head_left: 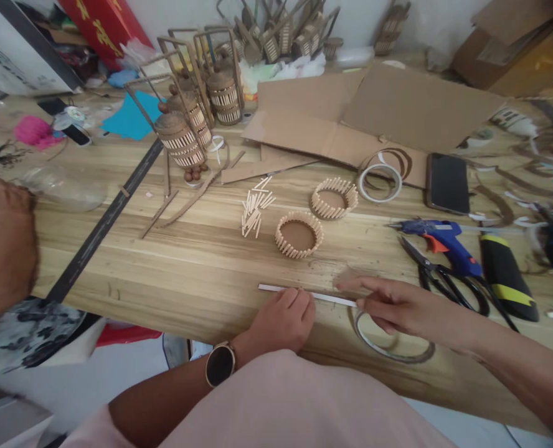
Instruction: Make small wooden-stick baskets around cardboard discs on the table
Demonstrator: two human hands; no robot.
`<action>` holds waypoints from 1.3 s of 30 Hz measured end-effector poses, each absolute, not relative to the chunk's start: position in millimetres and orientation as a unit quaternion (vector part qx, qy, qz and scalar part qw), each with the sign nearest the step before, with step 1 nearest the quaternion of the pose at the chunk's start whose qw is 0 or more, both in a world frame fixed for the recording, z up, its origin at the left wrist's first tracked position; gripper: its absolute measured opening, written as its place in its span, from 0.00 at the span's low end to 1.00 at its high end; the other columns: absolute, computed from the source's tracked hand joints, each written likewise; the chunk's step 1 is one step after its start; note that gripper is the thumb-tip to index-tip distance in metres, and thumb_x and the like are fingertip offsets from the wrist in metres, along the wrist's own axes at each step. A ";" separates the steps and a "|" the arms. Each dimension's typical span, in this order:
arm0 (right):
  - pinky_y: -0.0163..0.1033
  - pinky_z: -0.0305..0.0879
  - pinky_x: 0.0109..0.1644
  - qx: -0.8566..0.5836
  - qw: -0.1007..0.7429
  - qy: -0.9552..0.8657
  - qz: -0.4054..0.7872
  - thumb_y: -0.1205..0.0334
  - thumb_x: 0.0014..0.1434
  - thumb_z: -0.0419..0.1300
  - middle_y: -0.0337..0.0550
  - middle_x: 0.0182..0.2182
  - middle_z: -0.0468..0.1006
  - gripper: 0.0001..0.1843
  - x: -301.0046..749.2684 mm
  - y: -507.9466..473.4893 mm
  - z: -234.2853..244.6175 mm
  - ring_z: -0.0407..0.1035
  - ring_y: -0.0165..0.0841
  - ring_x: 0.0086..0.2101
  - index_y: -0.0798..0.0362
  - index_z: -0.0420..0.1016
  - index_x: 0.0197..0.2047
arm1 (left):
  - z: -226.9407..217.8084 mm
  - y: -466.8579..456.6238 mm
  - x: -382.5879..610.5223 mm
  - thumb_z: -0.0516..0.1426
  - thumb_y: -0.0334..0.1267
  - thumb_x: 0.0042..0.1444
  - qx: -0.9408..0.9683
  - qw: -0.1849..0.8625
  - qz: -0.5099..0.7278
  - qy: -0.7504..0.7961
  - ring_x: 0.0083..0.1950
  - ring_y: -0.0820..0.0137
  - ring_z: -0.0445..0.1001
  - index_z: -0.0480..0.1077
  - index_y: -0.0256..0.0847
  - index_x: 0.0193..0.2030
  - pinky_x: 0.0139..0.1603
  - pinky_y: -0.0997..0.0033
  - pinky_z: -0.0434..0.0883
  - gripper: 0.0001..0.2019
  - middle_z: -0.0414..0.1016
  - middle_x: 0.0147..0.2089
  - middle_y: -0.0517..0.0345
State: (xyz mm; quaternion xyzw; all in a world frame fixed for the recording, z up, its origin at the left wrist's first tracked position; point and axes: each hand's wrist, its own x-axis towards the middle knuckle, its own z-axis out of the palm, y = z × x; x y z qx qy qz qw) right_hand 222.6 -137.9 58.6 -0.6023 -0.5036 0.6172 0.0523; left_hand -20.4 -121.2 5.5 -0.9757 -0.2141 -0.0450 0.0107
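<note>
A narrow white-faced strip [330,299] lies along the front of the wooden table. My left hand [284,318], a watch on its wrist, is closed with its fingertips pressing on the strip's middle. Over the strip's right end is my right hand [393,305], its index finger stretched out and slightly blurred, the other fingers lower at the strip. Beneath that hand lies a curled band [419,357]; whether it joins the strip is hidden. Beyond the hands sit two round cardboard rings edged with short sticks, a nearer one [299,254] and a farther one [335,214].
Loose sticks [253,214] lie left of the rings. At right are black scissors [428,267], a blue glue gun [449,236], a phone [448,183] and a tape roll [380,198]. Cardboard sheets [304,118] and small lidded baskets [178,140] stand behind. Another person's hand [5,242] rests at left.
</note>
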 end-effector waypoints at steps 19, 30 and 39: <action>0.35 0.60 0.27 -0.679 0.027 -0.510 0.527 0.42 0.51 0.58 0.34 0.20 0.66 0.19 251.5 -151.7 37.2 0.63 0.29 0.21 0.50 0.66 0.28 | 5.6 -122.1 -19.4 0.46 0.27 0.67 -0.973 0.013 -0.053 -0.224 0.41 0.65 0.71 0.65 0.30 0.60 0.42 0.68 0.72 0.17 0.74 0.39 0.48; 0.35 0.60 0.26 -0.688 -0.021 -0.557 0.465 0.49 0.54 0.56 0.37 0.20 0.70 0.14 248.6 -144.8 36.7 0.65 0.30 0.22 0.49 0.64 0.25 | 5.4 -121.8 -19.6 0.48 0.27 0.66 -0.974 0.001 -0.026 -0.223 0.44 0.64 0.71 0.63 0.30 0.62 0.44 0.66 0.72 0.19 0.74 0.44 0.44; 0.40 0.58 0.33 -0.696 -0.076 -0.605 0.379 0.54 0.55 0.57 0.43 0.25 0.75 0.10 247.0 -141.7 33.2 0.67 0.36 0.28 0.49 0.68 0.25 | 4.6 -123.7 -20.7 0.47 0.28 0.67 -0.968 0.028 -0.095 -0.232 0.40 0.64 0.71 0.66 0.30 0.58 0.40 0.67 0.72 0.16 0.75 0.42 0.46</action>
